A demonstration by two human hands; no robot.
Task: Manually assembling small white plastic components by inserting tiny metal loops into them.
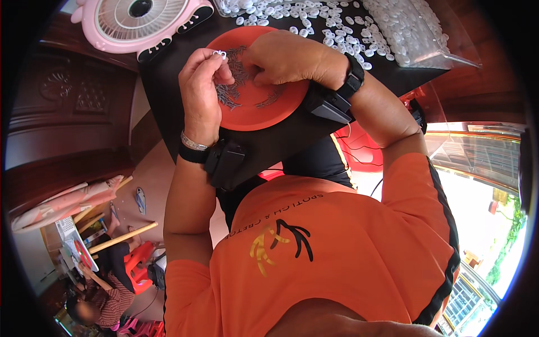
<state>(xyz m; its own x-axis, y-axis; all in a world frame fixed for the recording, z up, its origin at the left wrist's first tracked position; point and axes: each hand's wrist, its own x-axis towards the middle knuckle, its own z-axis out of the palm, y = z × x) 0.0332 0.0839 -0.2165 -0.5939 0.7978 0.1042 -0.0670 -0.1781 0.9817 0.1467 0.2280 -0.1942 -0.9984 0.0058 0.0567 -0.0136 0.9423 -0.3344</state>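
Observation:
My left hand (203, 84) pinches a small white plastic piece (219, 54) between thumb and fingertips, just over the left rim of a round orange plate (264, 115). A pile of small dark metal pins (231, 84) lies on the plate. My right hand (289, 56) is curled over the plate's upper part with its fingertips down among the pins; what it grips is hidden. Both wrists carry black strapped devices, and the left wrist also has a silver bracelet.
The plate rests on a black board (281, 143) over my lap. Several loose white plastic pieces (314, 17) and a clear bag of them (412, 33) lie at the far side. A pink fan (140, 22) stands far left. Another person (106, 297) sits on the floor lower left.

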